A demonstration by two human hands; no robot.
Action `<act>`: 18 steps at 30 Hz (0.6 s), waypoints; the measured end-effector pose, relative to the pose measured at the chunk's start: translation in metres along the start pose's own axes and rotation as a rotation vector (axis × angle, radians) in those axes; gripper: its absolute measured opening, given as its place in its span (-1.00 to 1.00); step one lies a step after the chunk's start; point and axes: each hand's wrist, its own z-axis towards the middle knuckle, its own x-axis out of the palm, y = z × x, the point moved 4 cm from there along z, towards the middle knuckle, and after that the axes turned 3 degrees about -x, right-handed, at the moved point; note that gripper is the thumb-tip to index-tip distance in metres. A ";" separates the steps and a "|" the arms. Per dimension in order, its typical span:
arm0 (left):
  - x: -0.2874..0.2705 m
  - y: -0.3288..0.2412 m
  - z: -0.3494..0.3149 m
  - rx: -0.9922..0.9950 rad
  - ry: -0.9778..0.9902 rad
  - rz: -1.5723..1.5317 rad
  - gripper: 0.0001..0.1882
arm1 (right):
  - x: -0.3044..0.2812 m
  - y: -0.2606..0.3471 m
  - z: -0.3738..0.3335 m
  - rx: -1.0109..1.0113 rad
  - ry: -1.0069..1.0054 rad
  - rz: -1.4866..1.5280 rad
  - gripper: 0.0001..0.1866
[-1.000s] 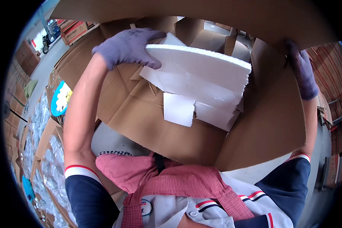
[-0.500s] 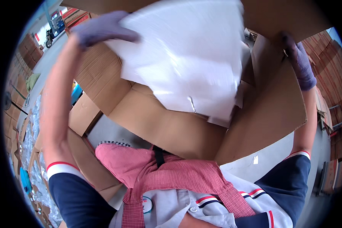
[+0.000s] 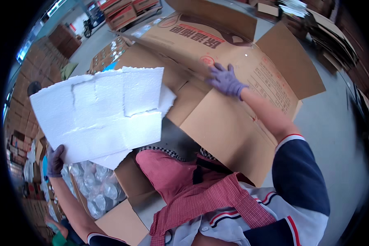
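Note:
My left hand, in a purple-grey glove, grips a stack of white sheets by the lower left corner. The sheets have ragged, torn edges and creases, and look like thin foam or paper; more than one layer shows. My right hand, gloved alike, lies with fingers spread on a large brown cardboard box. Printed side up, this box lies tipped over in front of me, its flaps standing out. Its inside is mostly hidden from view.
An open carton of clear plastic pieces stands at my lower left. Stacked cartons line the left side. A cart with boxes is at the back, flattened cardboard at the far right. Another person's green sleeve shows at lower left.
My left hand has drawn the white sheets out of the box to the left. The box has tipped over, and my right hand has moved from its edge onto its printed side.

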 end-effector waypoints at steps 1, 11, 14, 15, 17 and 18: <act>0.000 -0.016 -0.002 -0.031 0.005 -0.008 -0.36 | 0.053 -0.022 -0.009 0.012 -0.131 -0.056 -0.43; -0.075 -0.163 -0.005 -0.148 -0.177 0.356 -0.41 | -0.045 -0.057 0.074 -0.154 -0.628 0.108 -0.43; -0.049 -0.191 0.043 -0.006 -0.257 0.395 -0.37 | 0.066 -0.123 0.067 0.118 -0.329 -0.128 -0.37; -0.034 -0.208 0.056 0.032 -0.279 0.397 -0.36 | 0.104 -0.134 0.063 0.205 -0.206 -0.101 -0.35; -0.005 -0.222 0.077 -0.002 -0.251 0.422 -0.35 | 0.113 -0.133 0.073 0.211 -0.184 -0.072 -0.32; 0.001 -0.225 0.088 0.027 -0.248 0.455 -0.36 | 0.113 -0.125 0.070 0.215 -0.150 -0.051 -0.30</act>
